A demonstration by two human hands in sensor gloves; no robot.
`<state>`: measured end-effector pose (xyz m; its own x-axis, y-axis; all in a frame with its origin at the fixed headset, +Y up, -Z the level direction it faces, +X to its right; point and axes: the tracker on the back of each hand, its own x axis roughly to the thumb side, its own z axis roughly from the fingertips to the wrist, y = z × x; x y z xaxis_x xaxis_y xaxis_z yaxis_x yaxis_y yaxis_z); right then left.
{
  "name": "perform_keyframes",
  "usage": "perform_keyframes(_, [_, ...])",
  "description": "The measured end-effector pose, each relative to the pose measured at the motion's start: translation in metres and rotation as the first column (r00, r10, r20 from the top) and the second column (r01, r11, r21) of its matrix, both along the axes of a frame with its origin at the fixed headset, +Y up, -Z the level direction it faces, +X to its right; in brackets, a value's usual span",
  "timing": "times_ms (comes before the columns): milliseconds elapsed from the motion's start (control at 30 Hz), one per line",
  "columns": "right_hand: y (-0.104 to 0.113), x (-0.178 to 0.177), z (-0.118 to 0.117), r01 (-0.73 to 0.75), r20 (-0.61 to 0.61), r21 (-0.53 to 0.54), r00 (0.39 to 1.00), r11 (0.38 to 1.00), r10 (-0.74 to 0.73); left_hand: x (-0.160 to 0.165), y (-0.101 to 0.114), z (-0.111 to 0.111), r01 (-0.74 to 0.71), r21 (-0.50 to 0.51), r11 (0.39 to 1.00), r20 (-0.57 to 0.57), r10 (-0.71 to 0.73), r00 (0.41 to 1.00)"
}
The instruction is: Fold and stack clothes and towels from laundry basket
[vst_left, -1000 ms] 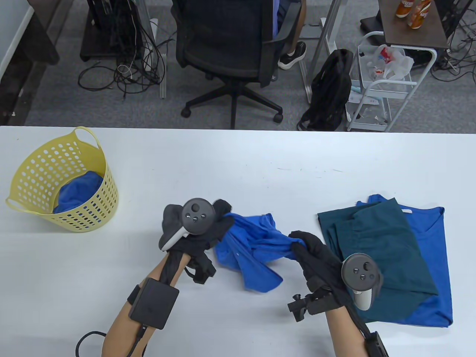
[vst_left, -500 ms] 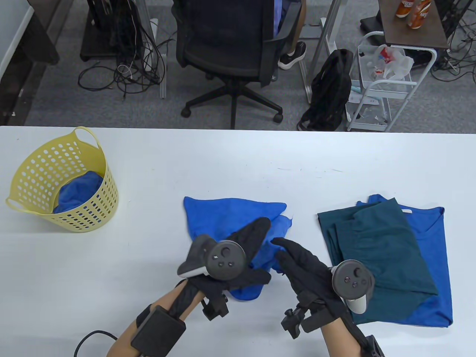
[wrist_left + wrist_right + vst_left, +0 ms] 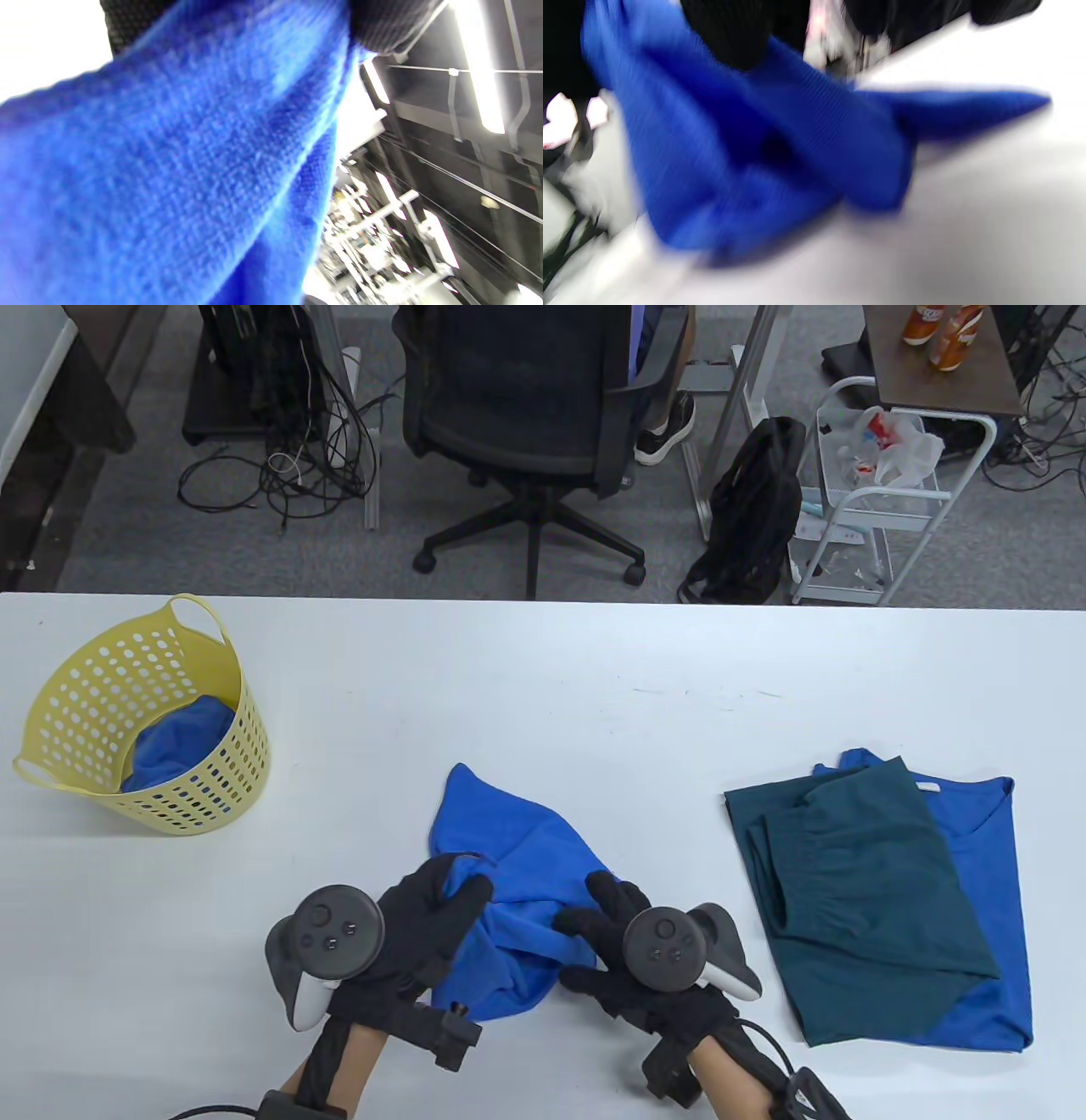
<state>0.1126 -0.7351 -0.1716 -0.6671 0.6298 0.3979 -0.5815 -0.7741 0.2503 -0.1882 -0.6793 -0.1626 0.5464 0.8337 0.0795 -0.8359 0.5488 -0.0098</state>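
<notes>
Between both grips — blue cloth (image 3: 517, 891), bunched, left grip (image 3: 416, 925) and right grip (image 3: 628, 959) holding.

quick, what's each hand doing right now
Left hand: grips the left side of the blue cloth.
Right hand: grips its right side.

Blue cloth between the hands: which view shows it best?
Table view: the whole blue cloth shows, crumpled on the table, left hand and right hand gripping its near edge. Both wrist views give only blurred close-ups of its folds.
</notes>
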Motion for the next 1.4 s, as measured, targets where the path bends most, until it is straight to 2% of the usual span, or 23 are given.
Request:
perform_keyframes(33, [0.002,0.010,-0.005,0.190,0.002,-0.036,0.982,0.981,-0.190,-0.016,-0.005,-0.004,0.005,-0.006,1.000,-0.020,-0.005,1.000])
perform_keyframes(100, [0.003,0.022,-0.011,0.407,-0.005,-0.179,0.910,0.896,-0.414,-0.040,-0.017,-0.011,-0.055,-0.045,0.998,-0.068,0.052,0.996])
perform_keyframes(133, [0.000,0.029,-0.014,0.483,0.032,-0.230,0.871,0.845,-0.489,-0.049,-0.025,-0.015,-0.114,-0.069,0.991,-0.062,0.110,0.992])
perform_keyframes(167, [-0.001,0.030,-0.015,0.491,0.044,-0.235,0.868,0.839,-0.495,-0.055,-0.033,-0.018,-0.174,-0.095,0.980,-0.047,0.170,0.984])
perform_keyframes(200, [-0.004,0.032,-0.017,0.458,0.067,-0.255,0.887,0.852,-0.457,-0.060,-0.044,-0.022,-0.266,-0.142,0.954,-0.032,0.264,0.964])
perform_keyframes(300, [-0.006,0.034,-0.018,0.345,0.156,-0.235,0.936,0.909,-0.315,-0.065,-0.062,-0.026,-0.377,-0.223,0.899,-0.073,0.371,0.926])
perform_keyframes(367, [-0.004,0.041,-0.018,0.252,0.242,-0.184,0.949,0.950,-0.204,-0.069,-0.069,-0.026,-0.319,-0.272,0.908,-0.118,0.298,0.947])
perform_keyframes(433, [-0.004,0.048,-0.016,0.137,0.301,-0.073,0.947,0.988,-0.109,-0.073,-0.073,-0.025,-0.235,-0.298,0.925,-0.154,0.196,0.968])
perform_keyframes(500, [-0.004,0.052,-0.016,0.017,0.176,-0.017,0.984,1.000,-0.014,-0.076,-0.078,-0.026,-0.176,-0.300,0.938,-0.187,0.123,0.975])
perform_keyframes(567, [-0.008,0.045,-0.015,-0.060,-0.040,-0.132,0.998,0.989,0.055,-0.078,-0.083,-0.027,-0.158,-0.322,0.933,-0.193,0.099,0.976])
perform_keyframes(633, [-0.016,0.032,-0.012,-0.191,-0.149,-0.181,0.975,0.965,0.165,-0.078,-0.088,-0.029,-0.173,-0.341,0.924,-0.195,0.110,0.974])
perform_keyframes(700, [-0.026,0.014,-0.009,-0.369,-0.195,-0.077,0.917,0.926,0.349,-0.077,-0.091,-0.030,-0.174,-0.354,0.919,-0.189,0.112,0.976])
perform_keyframes(800, [-0.033,-0.003,-0.007,-0.535,-0.129,0.100,0.829,0.839,0.544,-0.078,-0.092,-0.031,-0.163,-0.366,0.916,-0.172,0.106,0.979])
perform_keyframes(833, [-0.030,-0.001,-0.007,-0.482,-0.087,0.161,0.862,0.861,0.499,-0.079,-0.092,-0.031,-0.163,-0.368,0.915,-0.161,0.110,0.981])
perform_keyframes(867, [-0.026,0.004,-0.009,-0.355,-0.041,0.172,0.929,0.919,0.367,-0.081,-0.092,-0.032,-0.169,-0.367,0.915,-0.144,0.124,0.982])
perform_keyframes(900, [-0.024,0.010,-0.011,-0.229,-0.022,0.119,0.972,0.966,0.233,-0.083,-0.092,-0.032,-0.176,-0.362,0.915,-0.130,0.138,0.982])
perform_keyframes(933, [-0.021,0.022,-0.014,-0.004,0.008,0.008,1.000,1.000,0.004,-0.086,-0.092,-0.033,-0.189,-0.352,0.917,-0.117,0.157,0.981])
perform_keyframes(1000, [-0.022,0.038,-0.017,0.282,0.073,-0.092,0.958,0.955,-0.276,-0.091,-0.092,-0.034,-0.225,-0.340,0.913,-0.104,0.202,0.974])
perform_keyframes(1067, [-0.025,0.055,-0.021,0.557,0.157,-0.181,0.830,0.811,-0.535,-0.095,-0.094,-0.035,-0.255,-0.333,0.908,-0.085,0.241,0.967])
perform_keyframes(1133, [-0.026,0.067,-0.025,0.685,0.216,-0.232,0.728,0.690,-0.650,-0.097,-0.095,-0.036,-0.290,-0.340,0.894,-0.027,0.299,0.954])
perform_keyframes(1200, [-0.024,0.073,-0.027,0.698,0.236,-0.238,0.716,0.675,-0.658,-0.097,-0.094,-0.038,-0.294,-0.350,0.889,0.033,0.326,0.945])
perform_keyframes(1300, [-0.021,0.081,-0.028,0.682,0.270,-0.203,0.729,0.702,-0.629,-0.097,-0.092,-0.038,-0.265,-0.365,0.892,0.099,0.320,0.942])
perform_keyframes(1400, [-0.021,0.088,-0.029,0.697,0.293,-0.191,0.713,0.691,-0.637,-0.099,-0.094,-0.038,-0.294,-0.372,0.881,0.091,0.349,0.933])
